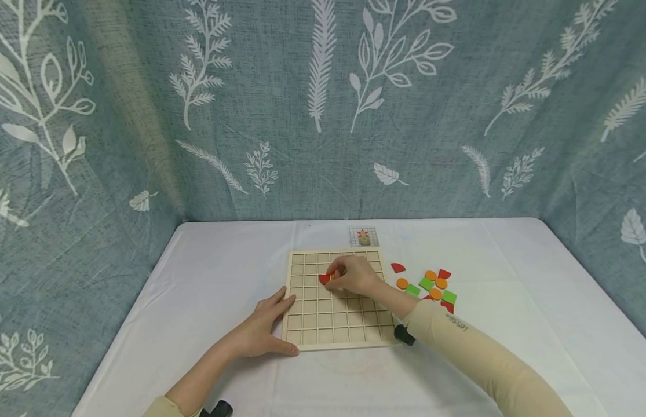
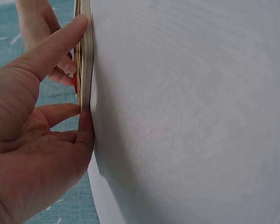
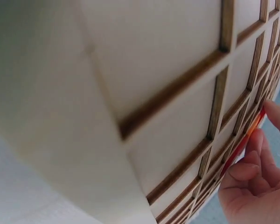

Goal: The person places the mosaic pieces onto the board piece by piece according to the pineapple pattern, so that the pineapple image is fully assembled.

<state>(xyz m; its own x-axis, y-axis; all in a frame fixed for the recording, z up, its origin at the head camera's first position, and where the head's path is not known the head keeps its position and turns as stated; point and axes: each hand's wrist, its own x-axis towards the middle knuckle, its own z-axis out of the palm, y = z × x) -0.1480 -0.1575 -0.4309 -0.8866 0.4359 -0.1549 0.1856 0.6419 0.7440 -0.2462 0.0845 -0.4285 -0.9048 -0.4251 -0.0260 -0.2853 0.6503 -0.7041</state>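
A square wooden grid board [image 1: 309, 321] lies on the table. My left hand [image 1: 262, 330] rests at its left edge, thumb at the near corner and fingers spread, touching the rim; the left wrist view shows this hand [image 2: 42, 116] against the board's side [image 2: 87, 60]. My right hand [image 1: 356, 276] is over the upper middle of the grid, pinching a small orange piece [image 1: 332, 277] whose shape is mostly hidden. Just left of it, a red piece [image 1: 323, 280] with a curved edge sits on the grid. In the right wrist view the fingertips [image 3: 255, 137] meet the orange piece [image 3: 255, 125].
Right of the board lie several loose pieces: red quarter-rounds [image 1: 398, 267], orange discs [image 1: 402, 283] and green squares [image 1: 426, 284]. Behind the board is a small pattern card [image 1: 363, 236] with a grid picture. A patterned curtain [image 1: 281, 116] hangs behind the white-covered table [image 1: 223, 260].
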